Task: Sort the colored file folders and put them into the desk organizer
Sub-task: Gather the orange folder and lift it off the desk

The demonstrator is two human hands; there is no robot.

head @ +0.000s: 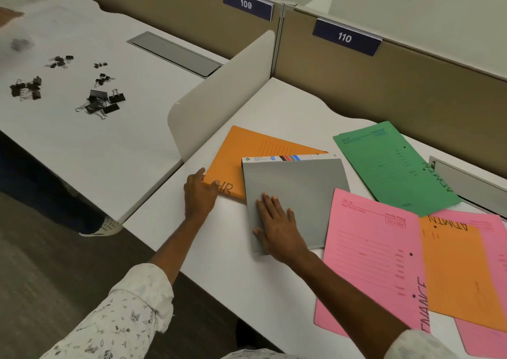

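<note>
An orange folder marked HR (247, 152) lies flat by the white divider. My left hand (199, 194) grips its near corner, fingers curled over the edge. A grey organizer with coloured tabs (296, 191) lies flat, partly over the orange folder, and my right hand (277, 225) presses flat on it with fingers spread. To the right lie a green folder marked ADMIN (392, 166), a pink folder marked FINANCE (370, 262) and a second orange folder marked ADMIN (455, 273) on top of the pink one. Another pink folder (491, 249) lies beneath, at the right edge.
A white curved divider (219, 95) separates this desk from the left desk, where several black binder clips (101, 100) are scattered. Tan partition panels with signs 109 (247, 3) and 110 (345, 37) run along the back. A person's shoe (107, 225) stands on the floor at left.
</note>
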